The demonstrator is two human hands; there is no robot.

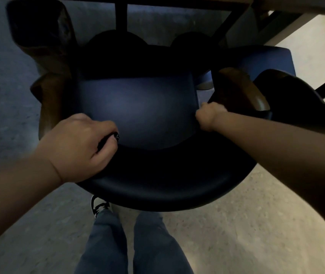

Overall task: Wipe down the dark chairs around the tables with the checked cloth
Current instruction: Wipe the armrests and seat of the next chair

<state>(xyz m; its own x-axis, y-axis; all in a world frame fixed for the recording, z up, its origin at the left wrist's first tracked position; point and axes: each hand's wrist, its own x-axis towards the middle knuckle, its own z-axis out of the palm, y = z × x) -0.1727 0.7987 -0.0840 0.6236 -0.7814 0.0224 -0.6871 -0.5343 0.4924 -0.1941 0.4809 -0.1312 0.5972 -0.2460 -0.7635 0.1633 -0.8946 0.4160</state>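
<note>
Your left hand point(80, 147) curls over the curved backrest of the dark chair point(138, 107), fingers wrapped round its rim. Your right hand point(209, 115) grips the chair's far side beside the wooden armrest point(242, 89). I cannot make out the checked cloth.

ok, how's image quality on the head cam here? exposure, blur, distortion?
Head view: underexposed; the chair seat and backrest go near black under the table, while the floor at right is brightly lit. Motion blur softens the frame edges. Wide-angle bending stretches both forearms. Left hand and right hand stay readable; no checked cloth can be made out.
</note>
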